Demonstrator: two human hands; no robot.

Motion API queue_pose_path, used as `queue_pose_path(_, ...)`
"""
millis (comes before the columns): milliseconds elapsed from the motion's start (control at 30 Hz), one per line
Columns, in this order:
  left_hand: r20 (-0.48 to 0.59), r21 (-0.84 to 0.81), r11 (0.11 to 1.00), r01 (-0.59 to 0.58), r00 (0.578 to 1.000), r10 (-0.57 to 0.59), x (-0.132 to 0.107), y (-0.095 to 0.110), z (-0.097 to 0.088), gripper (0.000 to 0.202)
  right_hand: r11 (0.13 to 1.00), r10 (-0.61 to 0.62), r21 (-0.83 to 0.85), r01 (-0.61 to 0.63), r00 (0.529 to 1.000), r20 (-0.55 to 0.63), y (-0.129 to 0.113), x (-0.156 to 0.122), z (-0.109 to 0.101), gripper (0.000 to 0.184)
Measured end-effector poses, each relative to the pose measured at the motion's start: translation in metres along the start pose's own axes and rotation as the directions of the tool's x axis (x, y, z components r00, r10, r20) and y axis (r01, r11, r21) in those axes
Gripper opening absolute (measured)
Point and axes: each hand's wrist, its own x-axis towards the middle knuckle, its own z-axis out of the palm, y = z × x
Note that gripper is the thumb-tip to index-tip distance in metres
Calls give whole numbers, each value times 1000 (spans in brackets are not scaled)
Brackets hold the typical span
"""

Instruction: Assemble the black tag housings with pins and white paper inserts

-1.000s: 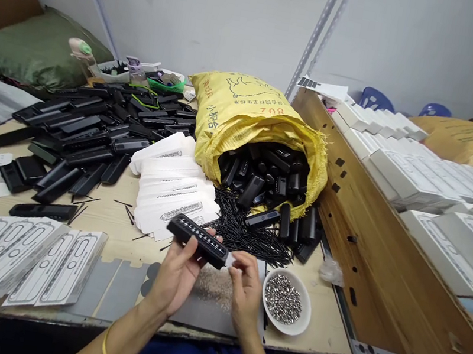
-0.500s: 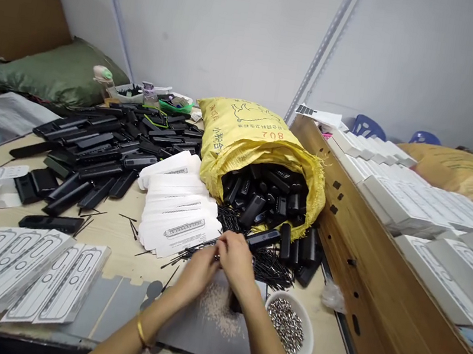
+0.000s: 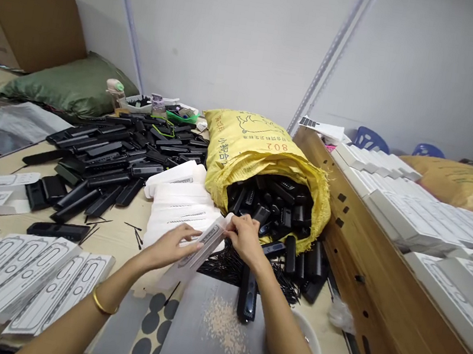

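Note:
A long white printed leaflet (image 3: pixel 198 250), blurred along its lower end, slants between my two hands. The thumb and fingers of my right hand (image 3: pixel 245 237) pinch its upper end. My left hand (image 3: pixel 174 246) has its fingertips on the leaflet's left edge, gripping it. Behind them lies a stack of similar white leaflets (image 3: pixel 185 199). A black handheld device (image 3: pixel 248 295) rests beside my right forearm, partly on the grey board (image 3: pixel 197 308). Small beige bits (image 3: pixel 224 326) are scattered over that board. Thin black sticks (image 3: pixel 221 270) lie loose beneath my right hand.
A yellow sack (image 3: pixel 246 142) spills black devices towards me. More black devices (image 3: pixel 110 151) are heaped at left. Narrow white boxes (image 3: pixel 27 275) line the front left. A wooden board (image 3: pixel 345 230) walls off the right, with white boxes (image 3: pixel 432 214) beyond. My forearm partly covers a white bowl (image 3: pixel 314 339).
My hands have moved apart and up from over the black sticks, and a white leaflet is now between them. The black device beside my right forearm is more exposed. The view has shifted slightly.

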Motion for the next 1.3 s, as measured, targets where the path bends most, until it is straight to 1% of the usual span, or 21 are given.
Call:
queue_pose_path(33, 139, -253, 966, 59, 990, -24, -4, 9, 3, 45, 993, -88, 73, 88, 996, -6, -1, -4, -11, 13)
queue_pose_path(67, 264, -465, 871, 158, 964, -33, -9, 17, 10, 48, 968, -179, 181, 176, 984, -1, -1, -9, -21, 14)
queue_pose_path(133, 396, -717, 609, 338, 917, -42, -20, 24, 31, 53, 836, -308, 482, 262, 951, 18, 2, -20, -33, 19)
queue_pose_path(167, 405, -779, 500, 379, 912, -61, -24, 26, 43, 55, 743, -326, 626, 236, 945, 29, 4, -26, -35, 22)
queue_pose_path(200, 390, -816, 430, 386, 917, -83, -29, 27, 55, 58, 647, -310, 738, 191, 950, 26, 6, -33, -34, 24)
queue_pose_path(233, 364, -839, 395, 374, 926, -104, -32, 27, 65, 62, 569, -251, 809, 149, 968, -2, 8, -41, -30, 25)
queue_pose_path(267, 329, -853, 386, 350, 936, -122, -35, 28, 74, 68, 527, -147, 841, 124, 988, -54, 9, -50, -24, 23)
queue_pose_path(333, 256, -862, 416, 291, 957, -137, -39, 31, 85, 85, 560, 99, 823, 96, 978, -181, 7, -68, -5, 18)
queue_pose_path(400, 174, -841, 492, 224, 974, -147, -38, 34, 88, 93, 617, 266, 786, 39, 930, -256, -1, -86, 17, 19)
queue_pose_path(467, 61, -781, 610, 131, 989, -134, -34, 34, 88, 87, 583, 320, 813, -7, 921, -222, -11, -100, 37, 31)
queue_pose_path(533, -38, -679, 733, 42, 995, -92, -31, 32, 86, 72, 484, 331, 875, -16, 929, -166, -20, -108, 51, 42)
queue_pose_path(600, -72, -580, 815, 6, 996, -59, -29, 29, 86, 59, 421, 329, 907, -22, 935, -130, -23, -108, 58, 42)
queue_pose_path(633, -60, -547, 837, 8, 997, -49, -30, 28, 87, 55, 417, 329, 908, -30, 937, -121, -23, -107, 60, 36)
queue_pose_path(733, -3, -545, 837, 44, 999, -54, -36, 26, 93, 54, 482, 353, 874, -64, 927, -126, -17, -102, 60, 31)
queue_pose_path(833, -26, -646, 759, 76, 992, -121, -40, 26, 101, 72, 512, 410, 856, -69, 896, -173, -16, -102, 59, 31)
queue_pose_path(900, -47, -685, 723, 93, 984, -171, -40, 27, 105, 85, 458, 430, 888, -41, 884, -181, -19, -104, 57, 26)
queue_pose_path(1000, -14, -687, 705, 175, 967, -253, -38, 27, 111, 94, 402, 411, 915, -44, 901, -137, -23, -104, 55, 30)
queue_pose_path(1067, -29, -653, 734, 187, 962, -271, -39, 26, 115, 96, 380, 430, 921, -84, 898, -96, -23, -100, 53, 30)
queue_pose_path(1100, -58, -623, 764, 169, 964, -260, -40, 26, 117, 97, 341, 454, 934, -102, 888, -69, -22, -98, 53, 33)
queue_pose_path(1233, -142, -473, 875, 106, 971, -194, -44, 25, 121, 97, 109, 492, 980, -164, 866, 90, -18, -91, 54, 38)
queue_pose_path(1300, -109, -464, 877, 122, 975, -193, -44, 24, 121, 98, 104, 504, 979, -174, 858, 99, -19, -96, 57, 37)
